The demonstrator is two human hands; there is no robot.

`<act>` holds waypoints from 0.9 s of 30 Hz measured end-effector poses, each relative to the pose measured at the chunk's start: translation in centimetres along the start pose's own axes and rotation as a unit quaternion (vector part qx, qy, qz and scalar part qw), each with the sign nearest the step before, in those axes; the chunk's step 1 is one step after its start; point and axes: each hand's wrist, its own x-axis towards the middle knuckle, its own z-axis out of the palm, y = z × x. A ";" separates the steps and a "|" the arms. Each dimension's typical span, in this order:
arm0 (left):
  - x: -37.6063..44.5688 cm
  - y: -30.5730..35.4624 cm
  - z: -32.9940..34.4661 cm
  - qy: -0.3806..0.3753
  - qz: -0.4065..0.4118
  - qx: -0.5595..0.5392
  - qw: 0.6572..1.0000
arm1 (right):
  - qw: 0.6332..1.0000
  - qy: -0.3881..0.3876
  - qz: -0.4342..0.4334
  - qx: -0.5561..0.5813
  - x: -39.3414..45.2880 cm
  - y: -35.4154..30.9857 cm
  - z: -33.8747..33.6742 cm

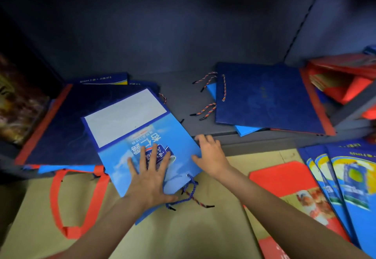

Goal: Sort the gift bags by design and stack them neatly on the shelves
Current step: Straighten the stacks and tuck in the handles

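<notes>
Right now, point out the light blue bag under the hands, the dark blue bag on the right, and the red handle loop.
light blue bag (114,163), head view, left printed face
dark blue bag (264,98), head view, face centre
red handle loop (55,195), head view, left strap

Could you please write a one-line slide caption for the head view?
Left hand presses a light blue gift bag flat on the shelf; right hand steadies its edge.

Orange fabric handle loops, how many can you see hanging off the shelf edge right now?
1. The orange handle loop hangs from the dark navy bag at the shelf's left, draping over the brown paper below. A second loop may be hidden under that bag.
</notes>
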 end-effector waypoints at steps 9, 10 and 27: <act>0.7 2.3 -3.1 0.086 -0.004 -0.005 0.996 | 0.950 0.075 -0.027 0.303 -0.7 0.3 -2.8; 1.4 2.2 -3.9 0.097 -0.004 -0.008 0.995 | 0.943 0.085 -0.039 0.319 -0.6 0.5 -4.0; 5.8 4.3 -6.0 0.068 0.041 -0.088 0.993 | 0.913 0.090 0.002 -0.399 2.0 10.6 -9.6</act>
